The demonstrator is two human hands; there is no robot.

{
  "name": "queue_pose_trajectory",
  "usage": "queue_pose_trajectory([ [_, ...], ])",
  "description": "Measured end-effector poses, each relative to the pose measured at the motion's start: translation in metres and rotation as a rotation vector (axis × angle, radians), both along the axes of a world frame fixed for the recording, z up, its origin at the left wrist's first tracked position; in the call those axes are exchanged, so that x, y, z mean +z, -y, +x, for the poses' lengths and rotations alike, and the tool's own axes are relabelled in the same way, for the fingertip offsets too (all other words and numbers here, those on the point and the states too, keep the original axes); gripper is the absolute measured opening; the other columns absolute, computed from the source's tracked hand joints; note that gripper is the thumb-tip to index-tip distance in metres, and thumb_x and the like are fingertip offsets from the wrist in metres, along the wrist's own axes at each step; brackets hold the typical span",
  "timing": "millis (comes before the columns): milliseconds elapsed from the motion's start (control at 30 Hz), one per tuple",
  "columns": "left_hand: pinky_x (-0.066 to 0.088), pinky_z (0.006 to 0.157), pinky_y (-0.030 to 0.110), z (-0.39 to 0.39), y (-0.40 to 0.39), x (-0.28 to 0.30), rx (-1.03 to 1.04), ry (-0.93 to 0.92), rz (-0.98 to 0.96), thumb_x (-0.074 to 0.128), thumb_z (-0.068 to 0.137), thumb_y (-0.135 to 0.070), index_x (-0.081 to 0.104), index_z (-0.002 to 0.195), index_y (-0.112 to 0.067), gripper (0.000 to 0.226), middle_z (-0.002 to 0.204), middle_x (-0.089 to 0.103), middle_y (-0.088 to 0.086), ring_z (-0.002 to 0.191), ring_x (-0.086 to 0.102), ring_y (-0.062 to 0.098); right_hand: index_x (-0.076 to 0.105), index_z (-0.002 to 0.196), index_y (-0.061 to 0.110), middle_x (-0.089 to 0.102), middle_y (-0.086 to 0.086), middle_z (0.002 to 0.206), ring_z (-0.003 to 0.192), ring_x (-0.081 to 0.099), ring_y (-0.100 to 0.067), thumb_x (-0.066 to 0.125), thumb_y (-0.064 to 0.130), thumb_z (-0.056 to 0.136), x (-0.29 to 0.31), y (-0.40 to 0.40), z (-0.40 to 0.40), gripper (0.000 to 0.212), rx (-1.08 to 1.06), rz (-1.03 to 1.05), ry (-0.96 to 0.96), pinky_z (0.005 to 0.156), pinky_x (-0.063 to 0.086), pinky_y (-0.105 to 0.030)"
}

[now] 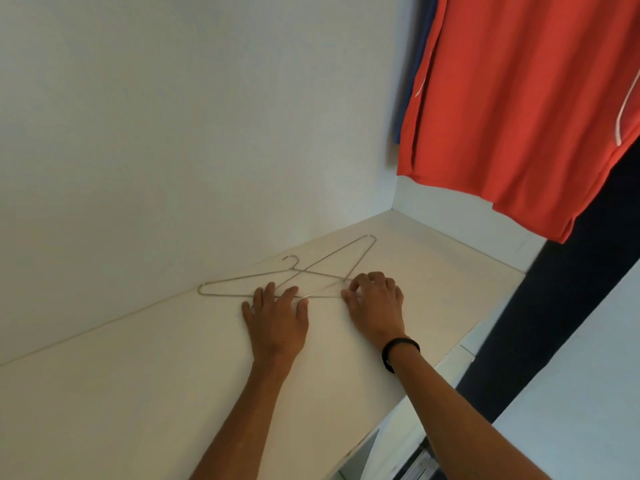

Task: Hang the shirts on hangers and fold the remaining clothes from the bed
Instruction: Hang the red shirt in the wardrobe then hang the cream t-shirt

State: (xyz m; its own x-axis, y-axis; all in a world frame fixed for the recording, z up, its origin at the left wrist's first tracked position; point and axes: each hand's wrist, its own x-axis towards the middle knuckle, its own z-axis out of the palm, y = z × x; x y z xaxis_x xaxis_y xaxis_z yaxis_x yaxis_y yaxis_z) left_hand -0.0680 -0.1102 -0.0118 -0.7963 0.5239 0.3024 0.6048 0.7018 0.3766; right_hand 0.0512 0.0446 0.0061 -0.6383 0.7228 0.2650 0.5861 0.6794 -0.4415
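Two thin metal wire hangers lie crossed on a white shelf (138,375) inside a wardrobe. One hanger (221,282) lies flat with its hook toward the side wall. The other hanger (360,254) angles toward the back corner. My left hand (277,320) lies flat with straight fingers pressing on the hangers' lower wires. My right hand (375,303) has curled fingers pinching the wires where the hangers cross at the right. An orange-red shirt (512,109) hangs at the upper right.
A blue garment (410,98) hangs behind the orange-red shirt. The white side wall (173,133) rises to the left of the shelf. A dark gap (561,323) and a white door panel (588,393) stand to the right.
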Motion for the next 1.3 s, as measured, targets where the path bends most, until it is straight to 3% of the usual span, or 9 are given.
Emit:
queue_pose_trajectory([
  [267,0.038,0.105,0.049,-0.010,-0.011,-0.003,-0.022,-0.046,0.139,0.065,0.095,-0.039,0.075,0.113,-0.034,0.020,0.127,0.064,0.002,0.124,0.053,0.028,0.058,0.094,0.023,0.052,0.008,0.100,0.105,0.043,-0.018,0.061,0.029,0.101,0.001,-0.008,-0.007,0.010,0.049,-0.074,-0.150,0.095,0.047,-0.040],
  [333,0.038,0.101,0.046,-0.010,-0.011,-0.003,-0.023,-0.025,0.177,0.069,0.094,-0.035,0.074,0.102,-0.036,0.010,0.117,0.063,-0.002,0.115,0.054,0.024,0.062,0.100,0.024,0.057,0.011,0.091,0.102,0.049,-0.017,0.064,0.027,0.098,0.000,-0.010,-0.006,0.004,0.041,-0.112,-0.218,0.089,0.051,-0.040],
  [433,0.039,0.095,0.045,-0.008,-0.014,-0.001,-0.014,-0.011,0.193,0.075,0.090,-0.034,0.070,0.090,-0.036,0.006,0.110,0.058,-0.002,0.106,0.054,0.024,0.064,0.123,0.027,0.059,0.009,0.086,0.104,0.052,-0.017,0.064,0.021,0.097,0.000,-0.009,-0.002,0.027,0.049,-0.202,-0.306,0.089,0.053,-0.035],
  [667,0.034,0.102,0.043,-0.009,-0.013,0.006,-0.119,0.050,0.188,0.071,0.088,-0.052,0.070,0.093,-0.039,0.014,0.110,0.052,-0.009,0.110,0.049,0.019,0.067,0.128,0.012,0.064,-0.010,0.115,0.124,0.048,-0.029,0.053,0.002,0.101,-0.006,-0.013,-0.002,0.032,-0.109,-0.092,-0.319,0.101,0.050,-0.038],
  [833,0.031,0.102,0.036,-0.009,-0.013,0.011,-0.196,0.104,0.117,0.064,0.092,-0.057,0.068,0.098,-0.036,0.022,0.112,0.052,-0.005,0.112,0.047,0.019,0.056,0.146,0.016,0.036,-0.011,0.157,0.144,0.029,-0.033,0.051,-0.001,0.098,-0.008,-0.015,-0.002,0.051,-0.180,-0.075,-0.177,0.119,0.036,-0.044],
  [967,0.036,0.096,0.034,-0.012,-0.009,0.008,-0.233,0.126,0.273,0.075,0.086,-0.050,0.060,0.102,-0.035,0.027,0.098,0.054,-0.007,0.098,0.054,0.016,0.064,0.137,0.009,0.059,-0.014,0.139,0.130,0.052,-0.034,0.061,0.012,0.099,-0.005,-0.036,-0.002,0.038,-0.256,-0.180,-0.308,0.112,0.043,-0.045],
  [1067,0.044,0.070,0.021,-0.013,-0.007,0.014,-0.264,0.147,0.480,0.084,0.083,-0.025,0.061,0.101,-0.033,0.030,0.069,0.049,-0.013,0.065,0.052,0.006,0.070,0.129,0.010,0.067,-0.012,0.129,0.123,0.058,-0.033,0.068,0.028,0.098,-0.004,-0.043,0.000,0.036,-0.239,-0.199,-0.374,0.106,0.050,-0.045],
  [1167,0.037,0.054,0.020,-0.013,-0.009,0.021,-0.228,0.163,0.638,0.082,0.086,-0.019,0.064,0.090,-0.031,0.022,0.053,0.038,-0.010,0.052,0.041,0.013,0.072,0.124,0.017,0.066,-0.005,0.131,0.126,0.050,-0.030,0.069,0.032,0.097,-0.007,-0.039,-0.003,0.031,-0.203,-0.145,-0.296,0.107,0.044,-0.046],
  [1300,0.051,0.058,0.021,-0.009,-0.008,0.031,-0.224,0.231,0.919,0.080,0.087,-0.009,0.055,0.074,-0.020,0.031,0.050,0.031,0.004,0.046,0.039,0.032,0.071,0.124,0.018,0.063,-0.002,0.131,0.126,0.047,-0.028,0.063,0.040,0.100,-0.002,-0.031,-0.004,0.034,-0.149,-0.039,-0.257,0.103,0.040,-0.043],
])
